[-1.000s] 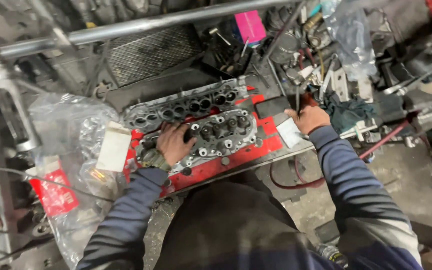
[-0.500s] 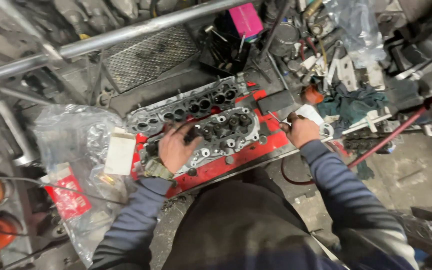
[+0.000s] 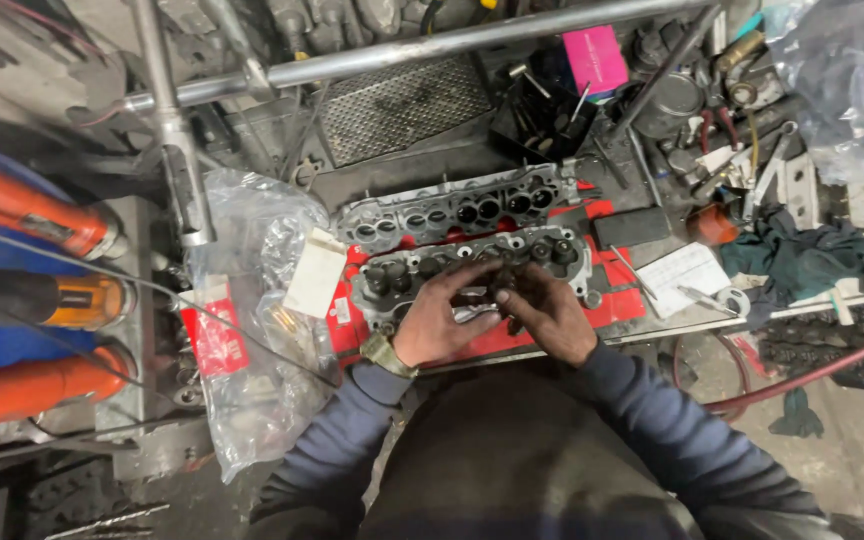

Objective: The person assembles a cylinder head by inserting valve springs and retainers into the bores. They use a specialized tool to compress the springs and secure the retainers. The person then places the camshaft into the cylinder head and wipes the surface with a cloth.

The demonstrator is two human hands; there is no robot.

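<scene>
Grey metal cylinder head (image 3: pixel 472 275), both hands—left hand (image 3: pixel 442 315), right hand (image 3: pixel 547 315)—fingers curled together upon it, grip contents indiscernible; clear plastic bag (image 3: pixel 252 330) with red label (image 3: pixel 214 340) at nine o'clock.

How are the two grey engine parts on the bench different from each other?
The near engine part lies under both hands, the left hand and right hand meeting on its middle; the far engine part is untouched. The near one shows dark knobs along its top, while the far one shows a row of round holes. Both are long, grey, greasy metal blocks lying side by side on red sheets.
</scene>
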